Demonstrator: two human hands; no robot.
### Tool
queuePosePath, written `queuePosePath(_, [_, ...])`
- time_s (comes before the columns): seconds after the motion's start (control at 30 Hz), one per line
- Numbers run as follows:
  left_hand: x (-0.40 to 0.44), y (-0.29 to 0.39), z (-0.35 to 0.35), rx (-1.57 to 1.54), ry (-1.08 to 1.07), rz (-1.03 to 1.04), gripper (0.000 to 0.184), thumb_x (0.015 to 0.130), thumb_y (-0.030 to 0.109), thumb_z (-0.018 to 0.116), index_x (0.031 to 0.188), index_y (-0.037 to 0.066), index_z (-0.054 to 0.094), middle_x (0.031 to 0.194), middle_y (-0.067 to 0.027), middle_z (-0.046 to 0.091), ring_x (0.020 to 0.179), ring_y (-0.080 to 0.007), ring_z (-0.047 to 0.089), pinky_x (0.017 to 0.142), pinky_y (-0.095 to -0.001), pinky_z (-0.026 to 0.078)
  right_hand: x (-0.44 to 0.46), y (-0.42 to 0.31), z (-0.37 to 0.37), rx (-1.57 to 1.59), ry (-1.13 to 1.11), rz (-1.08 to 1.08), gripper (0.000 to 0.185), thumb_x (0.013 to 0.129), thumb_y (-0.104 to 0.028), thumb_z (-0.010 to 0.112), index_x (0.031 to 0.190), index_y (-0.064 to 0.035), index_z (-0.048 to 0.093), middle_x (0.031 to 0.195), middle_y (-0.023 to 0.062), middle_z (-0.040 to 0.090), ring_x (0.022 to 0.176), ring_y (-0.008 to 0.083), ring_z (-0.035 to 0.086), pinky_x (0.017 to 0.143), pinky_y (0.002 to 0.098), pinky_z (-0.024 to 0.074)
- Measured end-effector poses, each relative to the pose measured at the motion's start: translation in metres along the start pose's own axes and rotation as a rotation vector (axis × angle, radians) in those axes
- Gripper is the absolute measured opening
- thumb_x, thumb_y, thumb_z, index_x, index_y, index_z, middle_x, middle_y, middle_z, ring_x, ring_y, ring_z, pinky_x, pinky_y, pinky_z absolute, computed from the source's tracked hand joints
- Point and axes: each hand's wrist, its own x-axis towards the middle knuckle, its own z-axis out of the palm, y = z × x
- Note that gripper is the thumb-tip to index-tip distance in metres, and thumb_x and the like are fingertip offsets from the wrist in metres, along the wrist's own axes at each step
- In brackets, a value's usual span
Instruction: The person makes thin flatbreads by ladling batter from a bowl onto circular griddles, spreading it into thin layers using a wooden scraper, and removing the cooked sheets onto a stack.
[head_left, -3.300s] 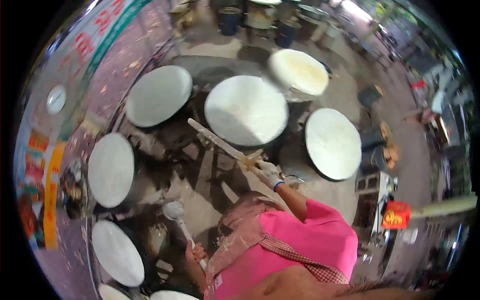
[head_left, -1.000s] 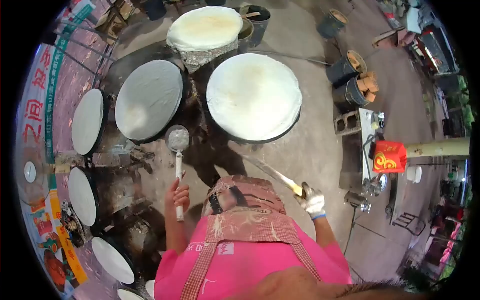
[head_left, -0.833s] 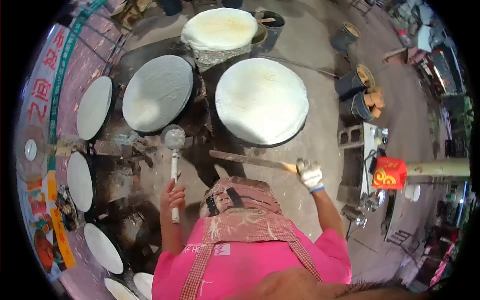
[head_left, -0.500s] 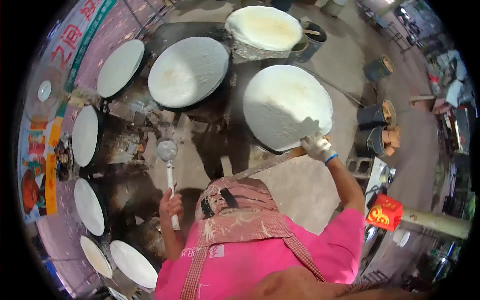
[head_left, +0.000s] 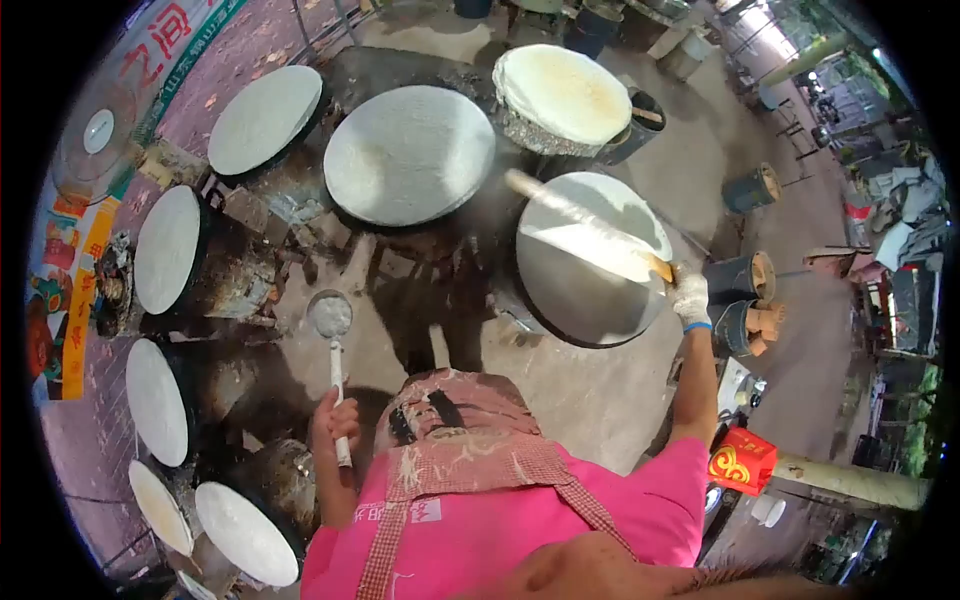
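My left hand [head_left: 335, 424] is wrapped round the white handle of a ladle [head_left: 331, 316], whose round bowl, pointing forward, holds pale batter. My right hand [head_left: 689, 296], in a whitish glove with a blue band at the wrist, grips the wooden end of a long flat spatula [head_left: 548, 200]. The blade, smeared by motion, slants over the right-hand round griddle [head_left: 590, 312]. A thin white pancake [head_left: 600, 246] lies along the blade across the griddle's middle. Below it the grey griddle surface shows bare.
More batter-covered round griddles stand round me, among them one ahead [head_left: 410, 155] and one at left [head_left: 168, 250]. Behind the right griddle a pale pancake stack [head_left: 563, 95] stands beside a dark bucket [head_left: 648, 112]. At right are buckets [head_left: 740, 278] and a red bag [head_left: 742, 461].
My right hand and spatula have moved forward from the griddle's near edge to across it. The pancake's near part has come off the griddle. My left hand still holds the ladle.
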Motion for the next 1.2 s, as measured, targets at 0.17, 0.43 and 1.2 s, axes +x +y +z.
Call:
queuePosePath(0.17, [-0.004, 0.032, 0.03, 0.091, 0.017, 0.081, 0.028, 0.095, 0.027, 0.04, 0.106, 0.003, 0.051, 0.057, 0.0005, 0.031, 0.038, -0.0077, 0.028, 0.034, -0.0219, 0.029, 0.021, 0.011, -0.027, 0.034, 0.18, 0.304, 0.03, 0.076, -0.026, 0.061, 0.103, -0.0113, 0.06, 0.093, 0.0168, 0.062, 0.089, 0.0349, 0.058, 0.077, 0.0411, 0.0466])
queuePosePath(0.43, [-0.005, 0.097, 0.035, 0.102, 0.178, -0.06, 0.037, 0.09, 0.034, 0.047, 0.065, 0.008, 0.045, 0.044, 0.0023, 0.028, 0.032, -0.006, 0.024, 0.028, -0.0196, 0.026, 0.1, -0.02, -0.1, -0.063, 0.247, 0.279, 0.026, 0.076, -0.025, 0.059, 0.096, -0.0077, 0.061, 0.09, 0.0177, 0.062, 0.085, 0.0353, 0.059, 0.072, 0.0417, 0.0458])
queuePosePath(1.2, [0.051, 0.004, 0.05, -0.035, 0.051, 0.39, 0.018, 0.091, 0.025, 0.048, 0.085, 0.009, 0.05, 0.053, 0.0037, 0.029, 0.036, -0.0052, 0.025, 0.033, -0.0202, 0.025, 0.44, -0.037, -0.204, 0.924, -0.038, 0.217, 0.01, 0.066, -0.013, 0.064, 0.068, -0.0036, 0.062, 0.06, 0.0042, 0.057, 0.05, 0.0165, 0.052, 0.042, 0.0331, 0.0389])
